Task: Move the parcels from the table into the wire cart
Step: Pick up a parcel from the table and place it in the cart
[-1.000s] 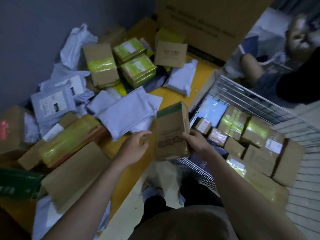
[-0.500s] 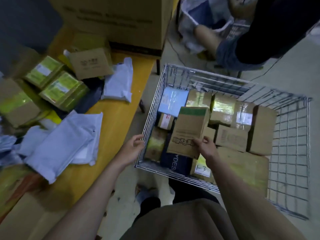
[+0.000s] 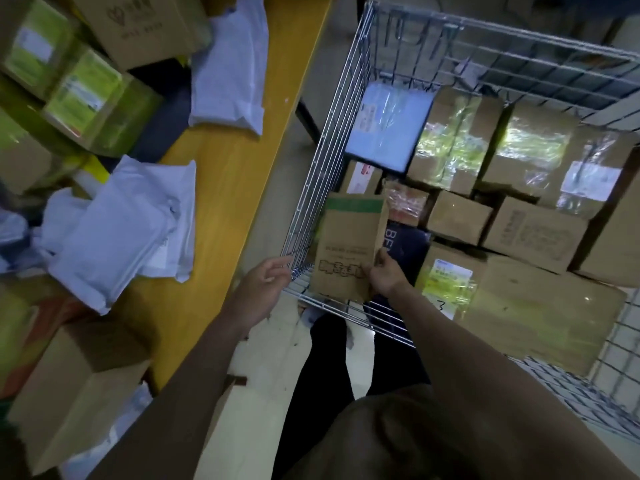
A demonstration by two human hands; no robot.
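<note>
My right hand [image 3: 386,275] grips a tall brown cardboard box with a green top band [image 3: 348,244], held upright inside the near-left corner of the wire cart [image 3: 313,188]. My left hand [image 3: 265,280] hovers just outside that corner with relaxed fingers near the wire, holding nothing. The cart holds several cardboard boxes [image 3: 535,230], some wrapped in yellow-green tape [image 3: 453,140], and a pale blue flat parcel [image 3: 388,126]. On the yellow table [image 3: 225,174] to the left lie white poly mailers [image 3: 114,237] and more boxes [image 3: 93,95].
A brown box [image 3: 76,386] sits at the table's near end and another [image 3: 145,26] at the far end. A white mailer [image 3: 230,67] lies near the table's right edge. A narrow strip of floor [image 3: 273,358] separates table and cart.
My right hand has carried the green-banded box from the table edge over the cart and lowered it into the near-left corner. My left hand followed to the cart's corner. The view swung right.
</note>
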